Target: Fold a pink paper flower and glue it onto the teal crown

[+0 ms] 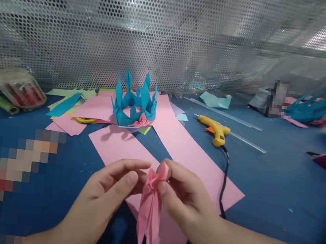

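A pink folded-paper piece [149, 215] with long pointed strips hanging down is pinched near its top between the thumb and fingers of my right hand [185, 194]. My left hand [110, 188] is at the paper's left side. Its thumb and index finger are spread apart, off the paper, while its other fingers reach to the paper's edge and are partly hidden. Beyond my hands stands a blue folded-paper crown [146, 96] of upright points, with a pink paper flower [141, 121] on its front.
Pink paper strips [189, 151] lie under my hands. A yellow glue gun [214, 128] with a black cord and clear glue sticks [246, 142] are at right. A jar [21, 88] and loose paper lie left. Another blue crown [316, 109] sits far right. Mesh [174, 32] closes the back.
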`<action>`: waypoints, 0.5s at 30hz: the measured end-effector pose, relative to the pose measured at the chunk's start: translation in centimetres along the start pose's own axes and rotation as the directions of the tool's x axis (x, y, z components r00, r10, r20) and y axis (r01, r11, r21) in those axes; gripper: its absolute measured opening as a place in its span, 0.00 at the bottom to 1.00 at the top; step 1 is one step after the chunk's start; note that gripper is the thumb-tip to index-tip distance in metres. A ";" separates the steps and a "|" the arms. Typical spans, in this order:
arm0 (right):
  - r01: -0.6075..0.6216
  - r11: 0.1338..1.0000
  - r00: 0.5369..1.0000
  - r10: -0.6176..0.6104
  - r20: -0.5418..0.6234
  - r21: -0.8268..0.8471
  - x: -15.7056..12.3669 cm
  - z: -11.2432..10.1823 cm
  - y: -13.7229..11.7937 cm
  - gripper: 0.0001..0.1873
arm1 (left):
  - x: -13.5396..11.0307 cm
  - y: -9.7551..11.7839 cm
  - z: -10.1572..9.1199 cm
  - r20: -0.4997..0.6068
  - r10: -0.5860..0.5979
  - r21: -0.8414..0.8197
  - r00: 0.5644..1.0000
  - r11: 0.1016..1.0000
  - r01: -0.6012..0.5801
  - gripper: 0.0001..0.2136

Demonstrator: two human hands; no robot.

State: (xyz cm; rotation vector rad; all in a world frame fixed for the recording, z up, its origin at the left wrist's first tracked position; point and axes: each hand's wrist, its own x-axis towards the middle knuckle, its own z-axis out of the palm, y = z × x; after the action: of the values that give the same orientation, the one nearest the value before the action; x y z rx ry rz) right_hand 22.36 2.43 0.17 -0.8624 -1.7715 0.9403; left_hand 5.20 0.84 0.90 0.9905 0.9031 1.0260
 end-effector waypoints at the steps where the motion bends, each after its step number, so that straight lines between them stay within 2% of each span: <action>1: -0.018 1.000 1.000 0.018 0.005 0.007 0.0 0.0 0.1 0.11 | 0.2 -0.1 -0.1 0.010 -0.027 0.003 1.000 1.000 0.027 0.11; 6: -0.100 0.995 0.990 0.098 0.102 0.021 -0.4 0.1 0.3 0.13 | 0.4 -0.2 0.0 0.024 -0.118 -0.009 0.993 0.993 0.118 0.10; 10: -0.141 0.990 0.977 0.138 0.164 0.009 -0.5 -0.1 0.0 0.16 | 0.2 -0.2 0.0 0.033 -0.117 -0.005 0.993 0.993 0.117 0.12; 15: -0.136 0.991 0.976 0.135 0.168 -0.006 -0.3 -0.1 -0.1 0.17 | 0.6 0.2 0.0 0.037 -0.092 0.054 0.995 0.994 0.090 0.10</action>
State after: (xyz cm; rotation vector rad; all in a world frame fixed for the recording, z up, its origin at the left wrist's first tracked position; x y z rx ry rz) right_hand 22.55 2.13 0.20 -0.9331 -1.8694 1.1356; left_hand 5.34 1.47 0.96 1.0009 0.9385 0.9076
